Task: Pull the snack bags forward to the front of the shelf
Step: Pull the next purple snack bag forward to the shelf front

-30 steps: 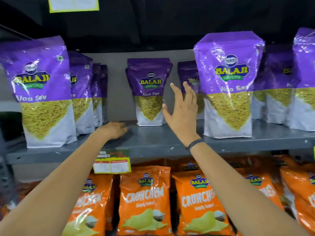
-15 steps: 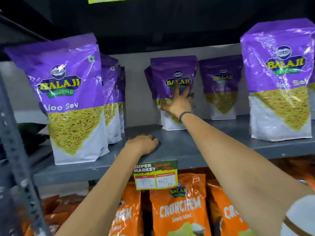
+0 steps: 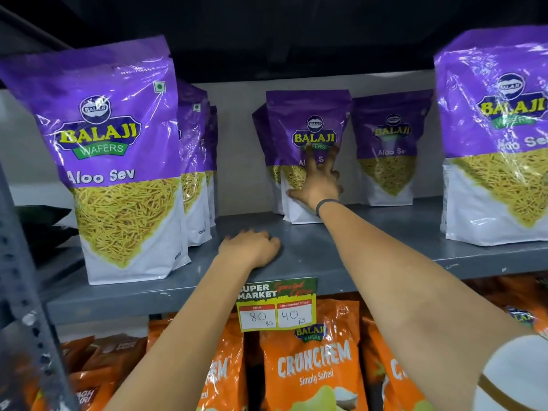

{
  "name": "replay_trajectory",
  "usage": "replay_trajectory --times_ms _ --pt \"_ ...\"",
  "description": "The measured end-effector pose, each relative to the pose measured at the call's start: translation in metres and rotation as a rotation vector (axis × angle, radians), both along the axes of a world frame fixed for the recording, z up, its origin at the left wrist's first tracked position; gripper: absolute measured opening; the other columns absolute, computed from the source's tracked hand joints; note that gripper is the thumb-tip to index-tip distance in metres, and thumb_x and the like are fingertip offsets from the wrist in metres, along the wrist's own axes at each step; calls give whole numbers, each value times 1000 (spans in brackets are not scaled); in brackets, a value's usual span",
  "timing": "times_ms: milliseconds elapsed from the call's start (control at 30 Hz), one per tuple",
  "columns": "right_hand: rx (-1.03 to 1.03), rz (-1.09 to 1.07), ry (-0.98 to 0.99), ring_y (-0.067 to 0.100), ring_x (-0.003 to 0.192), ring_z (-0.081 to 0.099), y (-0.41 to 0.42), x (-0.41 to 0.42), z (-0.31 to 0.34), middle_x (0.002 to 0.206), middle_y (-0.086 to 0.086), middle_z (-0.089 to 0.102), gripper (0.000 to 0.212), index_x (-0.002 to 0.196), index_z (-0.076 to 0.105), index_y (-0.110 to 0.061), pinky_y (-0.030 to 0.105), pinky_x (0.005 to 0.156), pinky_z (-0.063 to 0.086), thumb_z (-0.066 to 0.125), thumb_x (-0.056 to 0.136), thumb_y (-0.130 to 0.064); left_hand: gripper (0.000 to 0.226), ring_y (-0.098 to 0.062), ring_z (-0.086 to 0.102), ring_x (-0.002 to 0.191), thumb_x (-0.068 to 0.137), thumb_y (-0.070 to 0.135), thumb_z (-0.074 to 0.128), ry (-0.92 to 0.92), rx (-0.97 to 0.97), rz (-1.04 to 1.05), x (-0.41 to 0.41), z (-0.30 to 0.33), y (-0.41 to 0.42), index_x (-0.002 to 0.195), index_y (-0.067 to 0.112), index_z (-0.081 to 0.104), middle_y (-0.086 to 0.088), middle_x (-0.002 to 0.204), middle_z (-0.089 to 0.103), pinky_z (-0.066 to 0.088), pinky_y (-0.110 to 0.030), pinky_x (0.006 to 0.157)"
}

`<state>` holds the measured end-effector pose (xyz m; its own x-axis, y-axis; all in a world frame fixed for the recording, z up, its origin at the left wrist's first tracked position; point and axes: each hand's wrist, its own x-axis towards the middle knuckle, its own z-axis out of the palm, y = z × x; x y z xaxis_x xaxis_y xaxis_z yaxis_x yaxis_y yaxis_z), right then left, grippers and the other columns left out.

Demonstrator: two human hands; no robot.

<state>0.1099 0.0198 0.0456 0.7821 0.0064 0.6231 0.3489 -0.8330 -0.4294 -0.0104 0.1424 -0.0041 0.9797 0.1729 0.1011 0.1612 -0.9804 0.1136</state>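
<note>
Purple Aloo Sev snack bags stand on a grey metal shelf [image 3: 370, 250]. One bag [image 3: 305, 120] stands far back at the middle, with another partly hidden behind it. My right hand [image 3: 318, 185] lies on its front with fingers spread, the thumb at its lower left side. A second bag [image 3: 388, 149] stands far back just to the right. My left hand [image 3: 252, 247] rests on the shelf near the front edge, fingers curled, holding nothing. A front bag [image 3: 118, 161] at the left heads a row of several, and another front bag [image 3: 498, 137] stands at the right.
A price tag [image 3: 277, 305] hangs on the shelf lip below my left hand. Orange Crunchem chip bags [image 3: 308, 369] fill the shelf beneath. A perforated metal upright [image 3: 26, 292] runs down the left edge. The shelf's back wall is right behind the middle bags.
My right hand went from the air in front of the shelf to the front of the middle back bag. My left hand stayed on the shelf. The view moved closer and left.
</note>
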Motion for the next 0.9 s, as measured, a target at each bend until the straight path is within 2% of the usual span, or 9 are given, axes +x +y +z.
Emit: replay_trajectory --times_ms 333,600,900 --pt "-46 -15 -22 44 117 49 -6 -16 2 159 21 -8 112 152 4 -36 44 85 51 79 70 -48 56 -28 25 146 95 43 21 -1 -1 13 -1 1 -1 146 22 32 -12 159 26 20 -49 120" --pt "-65 -9 -80 43 118 48 -13 -36 -2 159 24 -4 114 152 0 -36 47 89 50 77 69 -54 59 -28 24 146 93 44 20 4 4 23 7 -2 4 146 20 32 -10 159 27 20 -51 120" --pt "-113 -34 -125 44 121 45 -27 -66 -6 158 23 -3 111 152 0 -34 47 85 52 73 72 -58 59 -31 33 141 93 45 19 3 9 34 10 -3 5 144 21 36 -12 155 35 28 -51 117"
